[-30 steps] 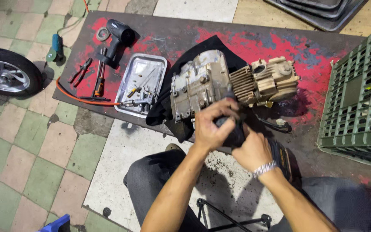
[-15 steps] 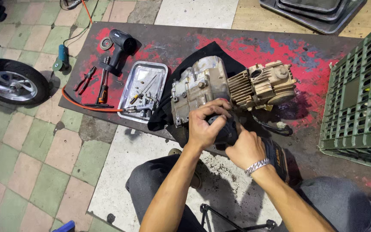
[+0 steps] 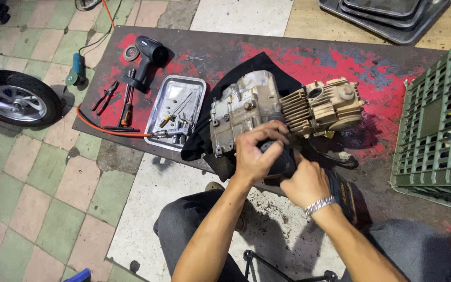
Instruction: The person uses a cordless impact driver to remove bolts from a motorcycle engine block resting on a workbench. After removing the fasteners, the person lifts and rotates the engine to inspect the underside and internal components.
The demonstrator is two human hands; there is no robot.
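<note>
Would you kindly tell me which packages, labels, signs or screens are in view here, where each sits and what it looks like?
No packages, signs or screens show.
Label: a small yellow marking on the black power tool held in both hands, beside the right hand; too small to make out.

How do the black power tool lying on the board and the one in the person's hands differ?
The power tool on the board lies untouched at the far left, fully visible, beside the metal tray. The held power tool is gripped by the left hand and right hand against the engine, largely hidden. Both are black.
</note>
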